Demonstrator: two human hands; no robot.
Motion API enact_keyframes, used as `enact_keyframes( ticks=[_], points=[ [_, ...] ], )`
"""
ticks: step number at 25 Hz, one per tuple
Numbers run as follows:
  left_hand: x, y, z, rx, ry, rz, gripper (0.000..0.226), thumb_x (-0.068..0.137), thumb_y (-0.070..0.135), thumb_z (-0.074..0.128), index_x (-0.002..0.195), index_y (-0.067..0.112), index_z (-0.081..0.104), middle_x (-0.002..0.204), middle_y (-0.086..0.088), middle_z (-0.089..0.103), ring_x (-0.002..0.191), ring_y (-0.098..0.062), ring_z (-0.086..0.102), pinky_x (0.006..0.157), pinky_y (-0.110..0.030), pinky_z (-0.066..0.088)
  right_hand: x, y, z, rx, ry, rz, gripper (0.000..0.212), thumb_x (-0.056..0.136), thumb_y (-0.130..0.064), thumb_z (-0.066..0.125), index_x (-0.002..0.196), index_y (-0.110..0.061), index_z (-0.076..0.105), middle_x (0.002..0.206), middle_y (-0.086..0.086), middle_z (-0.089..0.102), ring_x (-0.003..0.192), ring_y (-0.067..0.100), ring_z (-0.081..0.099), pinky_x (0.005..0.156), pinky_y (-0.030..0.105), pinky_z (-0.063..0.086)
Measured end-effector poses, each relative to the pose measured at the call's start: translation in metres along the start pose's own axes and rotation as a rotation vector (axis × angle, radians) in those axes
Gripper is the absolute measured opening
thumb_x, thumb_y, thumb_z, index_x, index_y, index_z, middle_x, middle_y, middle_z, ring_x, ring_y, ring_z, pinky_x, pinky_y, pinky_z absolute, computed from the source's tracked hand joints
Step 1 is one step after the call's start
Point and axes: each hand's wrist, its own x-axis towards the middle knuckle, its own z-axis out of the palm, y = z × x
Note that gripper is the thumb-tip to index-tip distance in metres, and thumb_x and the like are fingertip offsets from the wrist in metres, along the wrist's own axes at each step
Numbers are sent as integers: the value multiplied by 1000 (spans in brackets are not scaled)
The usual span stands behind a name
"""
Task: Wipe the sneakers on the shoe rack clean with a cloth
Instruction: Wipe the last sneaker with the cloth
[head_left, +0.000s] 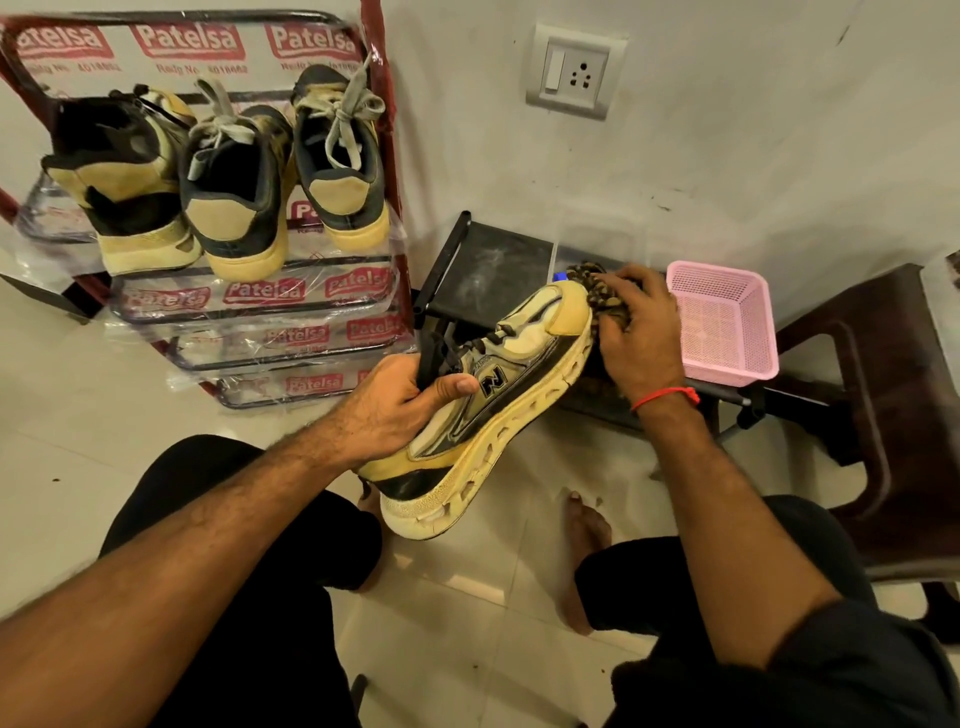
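A seated person works over a pale tiled floor (457, 613) against a scuffed white wall (727, 171) fitted with a switch and socket plate (571, 70). A red-framed shoe rack (382, 130), its shelves wrapped in printed plastic, stands at left with 3 yellow-and-dark sneakers (236, 192) on its top shelf, heels outward. A low black stand (488, 270) sits between the rack and a pink plastic basket (727, 322); a dark brown chair (872, 395) is cut off at the right edge.

A small blue object behind the shoe's toe is too hidden to identify.

The left hand (400, 405) grips the 4th sneaker (498, 400) at its collar and laces, thumb across the side, holding it tilted on its side with the sole facing right and the toe pointing away. The right hand (636, 332), a red thread at the wrist, has its fingers curled around a mottled brown cloth (597, 291) pressed against the toe.
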Motion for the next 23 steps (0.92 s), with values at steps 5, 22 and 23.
enact_keyframes(
  ticks=[5,22,23],
  points=[
    [5,4,-2,-93,79,-71,63,77,86,44,73,26,61,61,22,65,59,5,61,54,-11,45,-16,-31,-2,211,-22,-38,36,83,-5,57,117,-6,69,125,8,58,118,20,54,106,24,42],
    [7,12,-11,-59,119,-7,34,94,42,54,66,24,53,49,16,55,50,6,55,50,-9,42,-32,-58,4,91,-83,-148,34,86,-7,59,118,-10,69,123,9,57,119,29,50,107,27,35],
    [7,13,-11,-38,122,13,34,90,47,53,65,24,53,50,15,54,50,5,55,50,-10,42,-31,-56,6,90,-76,-132,34,86,-4,60,119,-11,69,124,9,57,119,28,49,106,20,31]
  ],
)
